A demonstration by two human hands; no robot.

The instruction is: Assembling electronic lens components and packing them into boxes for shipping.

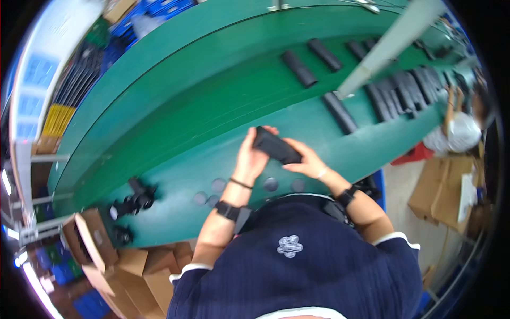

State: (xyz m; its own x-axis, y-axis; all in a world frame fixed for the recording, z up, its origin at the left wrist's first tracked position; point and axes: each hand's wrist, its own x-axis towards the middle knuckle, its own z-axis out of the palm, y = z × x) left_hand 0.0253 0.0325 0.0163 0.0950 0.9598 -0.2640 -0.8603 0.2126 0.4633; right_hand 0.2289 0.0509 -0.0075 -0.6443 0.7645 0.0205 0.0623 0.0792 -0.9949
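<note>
Clearly, you have a black tube (278, 147) between both hands, in front of your chest and over the green bench (175, 178). It looks dull, dark all over and straight-sided, plainly longer than it is thick; finer marks are too blurred to tell.

Your left hand (253, 154) is curled around the left end, fingertips showing past the far side. Your right hand (306, 161) is partly closed on the right end — fingers over the far side, thumb along the near one.

The tube's long axis runs aslant: its left end points away from you, its right end back toward your right forearm. The loose tubes (298, 69) farther off slant the same way, only more steeply.

Just nearer you, small dark discs (271, 184) lie between the tube and the bench's near edge, which your body meets. Leftward the green surface is bare until the black parts (141, 194) near the open boxes (130, 276). To the right you have a shorter gap — a single tube lies by the foot of the pale post (380, 50), with a row of tubes beyond.
</note>
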